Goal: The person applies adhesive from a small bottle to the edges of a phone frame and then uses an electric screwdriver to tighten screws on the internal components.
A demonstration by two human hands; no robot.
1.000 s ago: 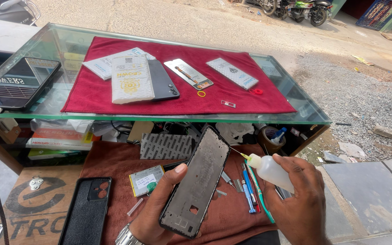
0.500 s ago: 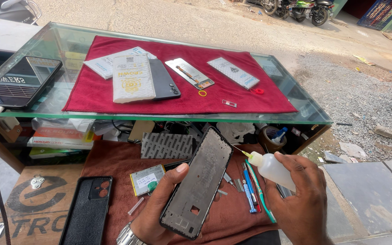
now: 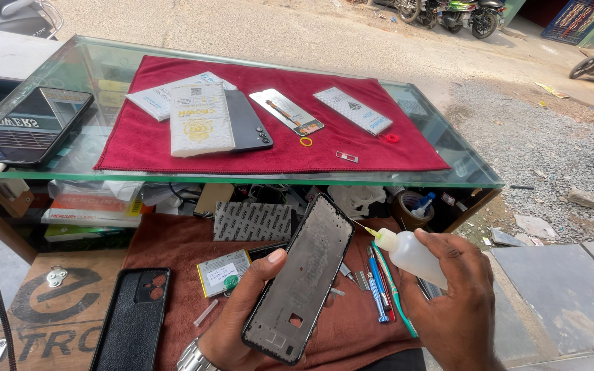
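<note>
Glass counter (image 3: pixel 448 161), red cloth (image 3: pixel 173 148); left hand (image 3: pixel 242 309) fingers gripping phone frame (image 3: pixel 300 278); right hand (image 3: pixel 458 309) fingers gripping glue bottle (image 3: pixel 410 254)

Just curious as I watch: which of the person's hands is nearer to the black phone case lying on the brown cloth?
Left. The left hand, holding the phone frame, is just right of the black phone case. The right hand, holding a small white bottle, is farther right, beyond the frame.
</note>
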